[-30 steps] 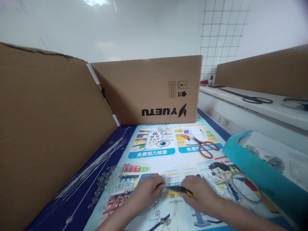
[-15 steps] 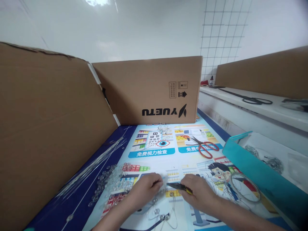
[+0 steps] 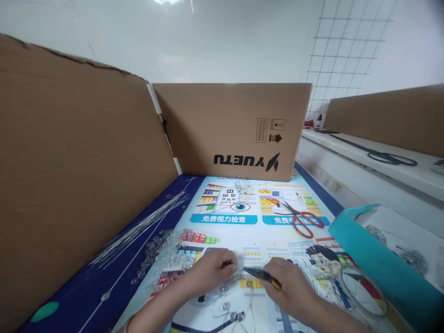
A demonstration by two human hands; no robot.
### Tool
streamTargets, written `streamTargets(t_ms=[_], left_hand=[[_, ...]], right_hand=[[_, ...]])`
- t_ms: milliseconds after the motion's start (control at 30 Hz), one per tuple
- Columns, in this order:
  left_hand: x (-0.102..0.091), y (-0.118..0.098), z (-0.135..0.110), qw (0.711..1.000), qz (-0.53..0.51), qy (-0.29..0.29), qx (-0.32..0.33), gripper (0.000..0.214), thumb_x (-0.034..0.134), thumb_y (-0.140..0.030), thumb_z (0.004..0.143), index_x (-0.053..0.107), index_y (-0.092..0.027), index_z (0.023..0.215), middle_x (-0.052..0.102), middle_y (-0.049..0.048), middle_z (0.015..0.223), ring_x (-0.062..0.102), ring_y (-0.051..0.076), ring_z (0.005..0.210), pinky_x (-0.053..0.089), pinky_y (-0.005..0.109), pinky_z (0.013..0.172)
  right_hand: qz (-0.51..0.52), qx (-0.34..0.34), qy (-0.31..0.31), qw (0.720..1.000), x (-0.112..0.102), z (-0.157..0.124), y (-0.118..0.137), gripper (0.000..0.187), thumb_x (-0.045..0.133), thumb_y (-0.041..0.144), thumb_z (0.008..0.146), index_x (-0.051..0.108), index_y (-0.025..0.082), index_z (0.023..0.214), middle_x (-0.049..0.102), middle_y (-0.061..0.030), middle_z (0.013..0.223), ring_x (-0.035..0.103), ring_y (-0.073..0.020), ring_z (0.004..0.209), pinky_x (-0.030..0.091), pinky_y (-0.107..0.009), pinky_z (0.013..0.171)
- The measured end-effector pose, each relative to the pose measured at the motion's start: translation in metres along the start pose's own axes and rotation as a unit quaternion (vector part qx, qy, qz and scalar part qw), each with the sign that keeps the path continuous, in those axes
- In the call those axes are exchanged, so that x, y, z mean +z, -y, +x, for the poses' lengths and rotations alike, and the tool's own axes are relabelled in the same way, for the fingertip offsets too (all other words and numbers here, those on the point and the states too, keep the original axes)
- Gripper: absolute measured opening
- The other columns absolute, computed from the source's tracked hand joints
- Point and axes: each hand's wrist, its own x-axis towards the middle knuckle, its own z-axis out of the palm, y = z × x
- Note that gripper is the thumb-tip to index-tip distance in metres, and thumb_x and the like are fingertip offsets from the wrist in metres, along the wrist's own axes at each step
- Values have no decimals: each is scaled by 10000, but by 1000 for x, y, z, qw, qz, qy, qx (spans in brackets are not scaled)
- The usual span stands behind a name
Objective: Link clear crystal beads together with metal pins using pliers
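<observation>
A white wall [image 3: 225, 41] backs a work table fenced in by a tall cardboard panel [image 3: 76, 152] on the left and a printed cardboard box [image 3: 232, 129] at the far end. A colourful poster mat [image 3: 270, 236] covers the table top. On the right stands an open teal box [image 3: 367, 254]. A sheaf of thin clear rods [image 3: 145, 222] lies along the left side, with a heap of clear beads [image 3: 166, 252] nearer. Red scissors [image 3: 305, 219] lie far right on the mat.

At the near edge the left hand [image 3: 210, 270] rests with its fingers curled, thumb and forefinger pinched on a beaded wire [image 3: 236, 314] that trails towards the viewer. The right hand [image 3: 289, 286] is closed round the yellow-handled pliers [image 3: 260, 275], whose dark tip points left and meets the left fingertips
</observation>
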Motion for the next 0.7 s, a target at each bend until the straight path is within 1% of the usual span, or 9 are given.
streamTargets(t_ms=[67, 167, 367, 533, 700], left_hand=[[-1, 0, -1, 1000, -10, 8, 2, 164, 439, -209, 764, 599, -188, 736, 580, -34, 694, 507, 109, 647, 309, 184, 553], [-3, 0, -2, 1000, -13, 6, 2, 180, 441, -240, 773, 613, -191, 761, 595, -24, 714, 506, 119, 646, 318, 192, 560], [0, -3, -2, 1000, 0, -15, 1, 200, 436, -257, 785, 605, -184, 706, 602, -9, 701, 488, 132, 640, 330, 198, 584], [6, 2, -1, 999, -36, -14, 6, 194, 426, -242, 796, 590, -181, 712, 565, -32, 657, 482, 110, 627, 312, 176, 543], [8, 6, 0, 998, -62, -12, -13, 192, 425, -241, 788, 586, -173, 707, 545, -38, 631, 474, 102, 613, 304, 174, 525]], right_hand=[[-2, -4, -1, 1000, 1, 0, -1, 138, 460, 293, 819, 495, 197, 726, 542, -7, 757, 498, -139, 711, 326, -235, 611], [-2, -7, 0, 1000, 3, 0, -3, 118, 458, 283, 819, 506, 198, 752, 547, -13, 777, 502, -142, 725, 333, -237, 618], [-12, -14, 15, 1000, 2, 0, -1, 117, 446, 285, 826, 517, 205, 777, 554, -17, 791, 506, -152, 742, 343, -242, 629], [-27, -22, 27, 999, 2, 2, -2, 115, 447, 282, 824, 517, 206, 776, 553, -17, 790, 498, -157, 748, 340, -248, 631], [-38, -21, 26, 999, 3, 1, -1, 109, 450, 269, 826, 507, 203, 760, 552, -14, 797, 493, -156, 753, 337, -249, 638]])
